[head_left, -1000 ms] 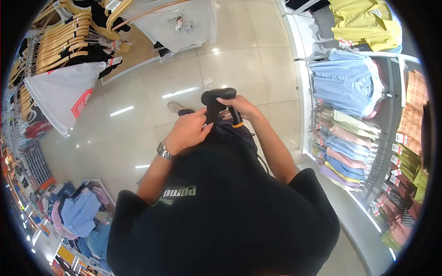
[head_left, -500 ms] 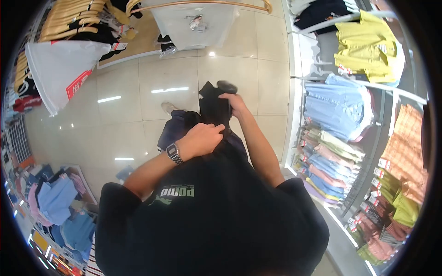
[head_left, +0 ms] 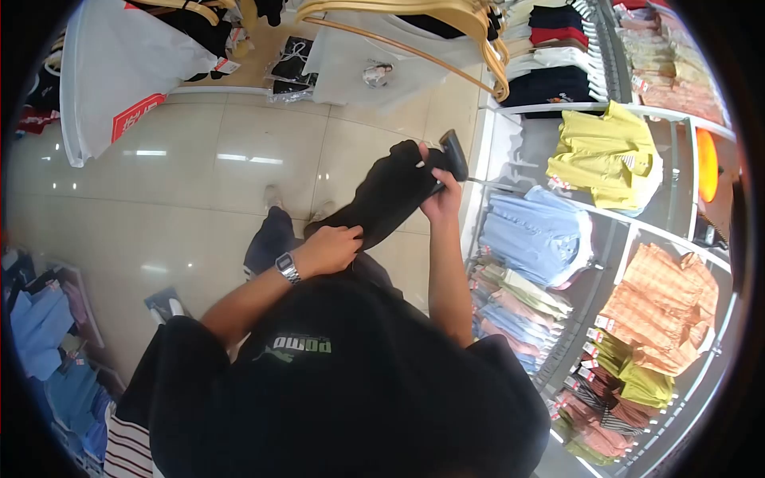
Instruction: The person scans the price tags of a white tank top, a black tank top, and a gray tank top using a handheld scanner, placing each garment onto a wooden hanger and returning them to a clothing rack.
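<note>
Above the tiled floor (head_left: 175, 199), the left hand (head_left: 325, 251) pinches black cloth (head_left: 384, 195), the right hand (head_left: 443, 201) curling round its far end beside a dark tool (head_left: 454, 153); straightening apparently needs steady tension.

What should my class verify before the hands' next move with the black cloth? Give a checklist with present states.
1. Left hand on the black cloth: ok, at its lower end in the picture.
2. Right hand on the cloth: ok, near the other end.
3. Dark handheld device in the right hand: ok.
4. Cloth held off the floor: ok.
5. Cloth spread flat: not ok, it looks bunched.
6. Device switched on: cannot tell.
</note>
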`<action>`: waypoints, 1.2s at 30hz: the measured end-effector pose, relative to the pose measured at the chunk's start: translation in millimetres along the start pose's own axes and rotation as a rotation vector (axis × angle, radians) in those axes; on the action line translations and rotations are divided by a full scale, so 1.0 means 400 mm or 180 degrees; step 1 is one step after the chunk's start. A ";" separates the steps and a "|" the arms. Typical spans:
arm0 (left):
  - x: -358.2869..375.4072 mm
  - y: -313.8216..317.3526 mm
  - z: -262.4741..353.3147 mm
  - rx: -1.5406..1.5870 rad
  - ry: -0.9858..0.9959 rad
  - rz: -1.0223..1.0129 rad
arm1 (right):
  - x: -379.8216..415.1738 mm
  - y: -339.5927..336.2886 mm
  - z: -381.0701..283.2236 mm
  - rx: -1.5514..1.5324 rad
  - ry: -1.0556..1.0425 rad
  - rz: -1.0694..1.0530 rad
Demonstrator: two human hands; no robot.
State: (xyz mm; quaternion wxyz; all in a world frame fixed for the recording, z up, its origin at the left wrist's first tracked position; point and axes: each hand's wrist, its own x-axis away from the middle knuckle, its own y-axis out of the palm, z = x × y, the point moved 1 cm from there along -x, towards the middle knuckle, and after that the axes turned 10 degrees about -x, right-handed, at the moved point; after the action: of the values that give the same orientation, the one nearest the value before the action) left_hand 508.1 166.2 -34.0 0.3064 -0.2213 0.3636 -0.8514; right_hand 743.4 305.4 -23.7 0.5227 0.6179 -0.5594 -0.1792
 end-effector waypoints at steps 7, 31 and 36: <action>0.036 -0.010 -0.136 0.1776 0.0526 -0.0203 | 0.096 0.242 -0.008 0.0806 -0.0786 -0.0715; 0.029 -0.139 -0.272 0.2763 -0.0409 -0.0337 | 0.132 0.431 0.089 0.1053 -0.0402 -0.1663; 0.034 -0.143 -0.314 0.2630 -0.0679 0.0286 | 0.143 0.421 0.107 0.1146 -0.0638 -0.1540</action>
State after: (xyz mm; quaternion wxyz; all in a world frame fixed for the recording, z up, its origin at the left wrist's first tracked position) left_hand 402.3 249.1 -68.7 0.4420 -0.1508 -0.0324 -0.8837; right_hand 641.7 265.3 123.1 0.2895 0.7948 -0.4677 -0.2563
